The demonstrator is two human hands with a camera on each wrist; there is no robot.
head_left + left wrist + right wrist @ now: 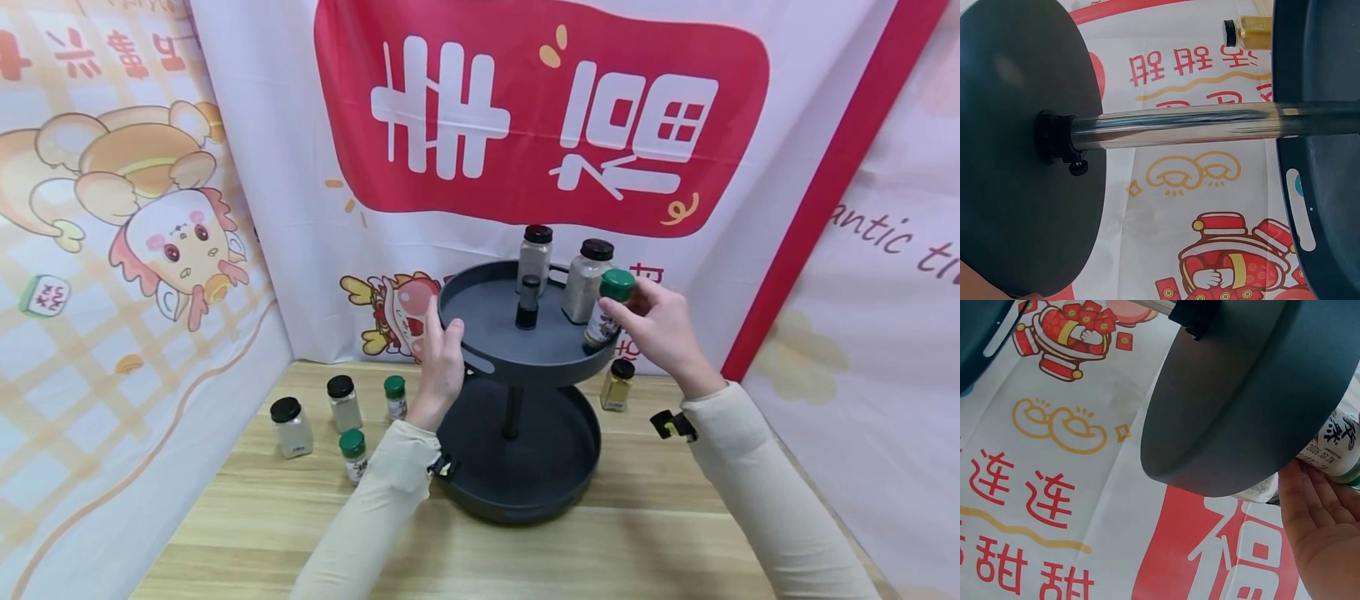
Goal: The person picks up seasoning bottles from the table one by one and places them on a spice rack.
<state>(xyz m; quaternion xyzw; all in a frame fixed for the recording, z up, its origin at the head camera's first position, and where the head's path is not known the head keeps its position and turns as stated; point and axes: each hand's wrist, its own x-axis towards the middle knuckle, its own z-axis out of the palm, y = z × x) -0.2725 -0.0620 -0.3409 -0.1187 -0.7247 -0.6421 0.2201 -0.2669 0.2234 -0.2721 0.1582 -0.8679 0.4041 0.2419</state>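
A two-tier dark grey round tray stand has its upper tray joined by a post to the lower tray. My left hand rests at the upper tray's left rim, fingers extended upward; only a bit of it shows in the left wrist view. At the right side of that tray, my right hand pinches a green-capped spice jar between thumb and fingers. The jar tilts slightly, its base low inside the rim. Close beside it stands a black-capped jar, and another black-capped jar is farther back.
On the wooden table, left of the stand, are black-capped jars and green-capped jars. A jar of yellow contents stands behind right. The post's black top rises through the upper tray. Printed cloths hang close behind and at both sides.
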